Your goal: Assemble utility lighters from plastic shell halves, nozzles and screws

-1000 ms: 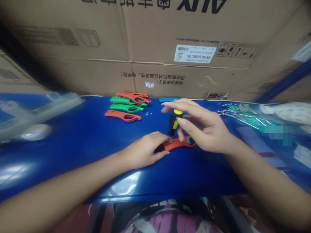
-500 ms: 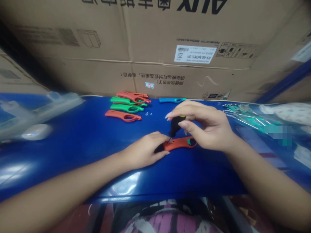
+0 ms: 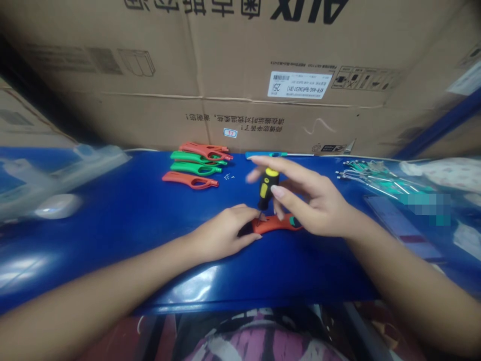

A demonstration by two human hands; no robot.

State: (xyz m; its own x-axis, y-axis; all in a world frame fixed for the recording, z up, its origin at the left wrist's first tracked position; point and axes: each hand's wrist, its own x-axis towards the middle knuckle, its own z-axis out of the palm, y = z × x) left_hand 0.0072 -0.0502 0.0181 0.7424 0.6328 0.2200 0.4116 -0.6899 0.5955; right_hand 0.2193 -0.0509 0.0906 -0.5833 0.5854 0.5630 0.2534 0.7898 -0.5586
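My left hand (image 3: 225,232) pinches the left end of an orange lighter casing (image 3: 276,224) that lies on the blue table. The casing has a dark green trigger near its right end. In my right hand (image 3: 311,198) is a short black-and-yellow screwdriver (image 3: 266,188), tilted slightly, its thin shaft pointing down onto the casing beside my left fingertips. Thumb and some fingers are on the handle, while the index finger is lifted and blurred. The tip's contact point is too small to make out.
Behind my hands lies a stack of orange and green casings (image 3: 195,169), with tiny screws (image 3: 228,176) beside it. A blue lighter (image 3: 263,155) rests by the cardboard box (image 3: 233,100). At right are green metal-rod parts (image 3: 379,175) and a phone (image 3: 406,225); a white mouse (image 3: 58,205) is left.
My right hand has shifted slightly left and its fingers have loosened around the screwdriver, showing more of the yellow handle. The left hand and casing stay in place.
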